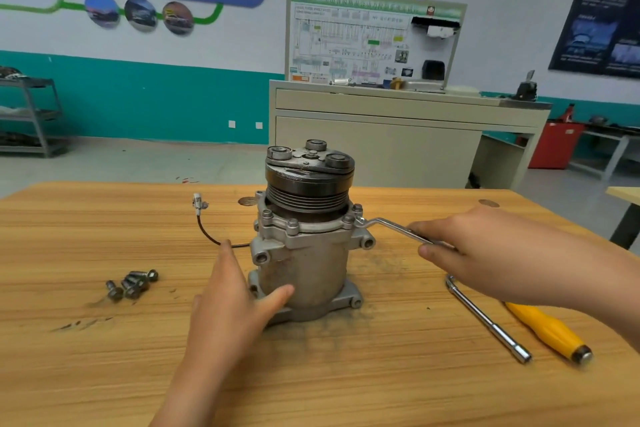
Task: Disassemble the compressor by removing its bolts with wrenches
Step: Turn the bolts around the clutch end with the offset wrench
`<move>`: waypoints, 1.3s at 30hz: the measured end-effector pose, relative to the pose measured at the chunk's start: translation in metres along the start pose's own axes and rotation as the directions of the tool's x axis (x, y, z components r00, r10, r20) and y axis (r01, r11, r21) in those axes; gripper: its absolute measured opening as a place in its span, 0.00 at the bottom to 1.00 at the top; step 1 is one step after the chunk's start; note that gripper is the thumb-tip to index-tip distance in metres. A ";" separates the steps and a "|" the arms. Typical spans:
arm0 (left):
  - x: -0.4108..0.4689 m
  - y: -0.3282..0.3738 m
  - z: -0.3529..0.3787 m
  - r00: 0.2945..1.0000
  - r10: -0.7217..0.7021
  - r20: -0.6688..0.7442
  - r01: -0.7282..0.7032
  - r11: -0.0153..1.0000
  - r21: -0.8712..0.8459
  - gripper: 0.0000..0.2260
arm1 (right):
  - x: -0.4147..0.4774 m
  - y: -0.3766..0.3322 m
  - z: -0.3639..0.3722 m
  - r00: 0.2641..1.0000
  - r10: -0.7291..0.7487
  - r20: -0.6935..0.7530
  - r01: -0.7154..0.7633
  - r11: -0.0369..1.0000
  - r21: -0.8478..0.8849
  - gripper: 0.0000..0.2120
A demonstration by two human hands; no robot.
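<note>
Right hand (pixel 485 253) clasping offset wrench (pixel 391 224) set on right-side flange bolt (pixel 348 221); left hand (pixel 235 295) flat, steadying compressor (pixel 311 263). Removed bolts (pixel 131 284) heaped left on bench (pixel 104 218); other flange bolts seated.

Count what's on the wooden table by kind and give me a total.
Compressor: 1
Wrench in the right hand: 1
Chrome socket bar: 1
Yellow-handled tool: 1
Loose bolts: 4, though they overlap
Total: 8
</note>
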State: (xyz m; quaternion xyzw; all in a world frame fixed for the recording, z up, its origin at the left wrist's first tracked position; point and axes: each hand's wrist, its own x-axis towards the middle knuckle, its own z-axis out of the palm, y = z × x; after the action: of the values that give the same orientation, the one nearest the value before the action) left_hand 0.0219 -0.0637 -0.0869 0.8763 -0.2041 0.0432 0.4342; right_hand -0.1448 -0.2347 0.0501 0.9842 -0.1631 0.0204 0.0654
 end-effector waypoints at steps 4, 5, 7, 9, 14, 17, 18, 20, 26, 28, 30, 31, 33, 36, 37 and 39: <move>-0.001 -0.008 0.010 0.979 -0.005 0.205 -0.018 0.994 0.109 0.30 | 0.000 -0.002 -0.001 1.000 0.018 0.008 -0.019 0.999 0.049 0.15; -0.002 -0.007 0.015 0.982 0.016 0.190 -0.041 0.991 0.129 0.27 | -0.001 -0.002 -0.002 1.000 0.029 -0.001 -0.029 0.997 0.070 0.15; -0.003 -0.007 0.021 0.992 0.045 0.119 -0.064 0.984 0.165 0.25 | -0.002 -0.004 -0.004 0.999 0.038 -0.020 -0.036 0.995 0.094 0.15; -0.005 -0.008 0.025 0.997 0.061 0.057 -0.069 0.984 0.163 0.26 | -0.002 -0.007 -0.005 1.000 0.027 -0.003 -0.027 0.997 0.079 0.15; -0.004 -0.013 0.029 0.999 0.053 0.010 -0.054 0.975 0.215 0.31 | 0.006 -0.016 -0.008 1.000 0.014 0.004 -0.014 1.000 -0.022 0.15; -0.003 -0.012 0.032 1.000 0.024 0.004 -0.024 0.960 0.279 0.35 | 0.016 -0.016 -0.008 1.000 0.015 0.010 -0.014 0.991 -0.136 0.15; -0.003 -0.011 0.033 1.000 0.027 -0.005 -0.024 0.955 0.295 0.36 | 0.018 -0.016 -0.007 1.000 0.015 0.005 -0.014 0.981 -0.191 0.14; -0.004 -0.009 0.034 1.000 0.029 -0.013 -0.023 0.951 0.308 0.36 | 0.017 -0.019 -0.002 1.000 -0.003 -0.006 0.001 0.953 -0.302 0.12; -0.005 -0.009 0.034 1.000 0.013 -0.002 -0.012 0.955 0.297 0.43 | 0.017 -0.016 -0.005 0.999 -0.038 0.018 0.042 0.935 -0.352 0.13; -0.005 -0.010 0.034 1.000 0.006 0.015 -0.010 0.963 0.270 0.43 | 0.016 -0.010 -0.008 0.999 -0.038 0.024 0.044 0.936 -0.350 0.16; -0.004 -0.013 0.033 0.999 0.004 0.034 -0.012 0.971 0.241 0.41 | 0.011 -0.016 -0.004 0.999 -0.044 -0.014 0.034 0.909 -0.415 0.18; -0.002 -0.014 0.032 0.999 0.000 0.043 -0.010 0.974 0.228 0.40 | 0.009 -0.022 -0.001 0.998 -0.054 -0.031 0.034 0.892 -0.450 0.20; -0.001 -0.016 0.031 0.998 -0.018 0.064 0.004 0.977 0.215 0.39 | 0.006 -0.032 0.003 0.997 -0.072 -0.018 0.052 0.857 -0.512 0.23; -0.003 -0.017 0.030 0.994 -0.026 0.107 -0.004 0.962 0.272 0.37 | 0.011 -0.027 -0.004 0.998 -0.066 0.010 0.061 0.853 -0.519 0.16; -0.005 -0.018 0.030 0.993 -0.020 0.115 -0.014 0.959 0.284 0.35 | 0.013 -0.023 -0.008 0.999 -0.046 0.030 0.054 0.871 -0.488 0.14; -0.006 -0.018 0.030 0.994 -0.001 0.109 -0.029 0.961 0.275 0.29 | 0.018 -0.018 -0.012 0.997 -0.013 0.082 0.047 0.903 -0.427 0.13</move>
State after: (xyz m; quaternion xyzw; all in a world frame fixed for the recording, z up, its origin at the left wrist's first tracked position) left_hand 0.0208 -0.0750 -0.1202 0.9279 -0.2256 0.0267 0.2957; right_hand -0.1227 -0.2221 0.0611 0.9483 -0.1510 -0.0549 0.2738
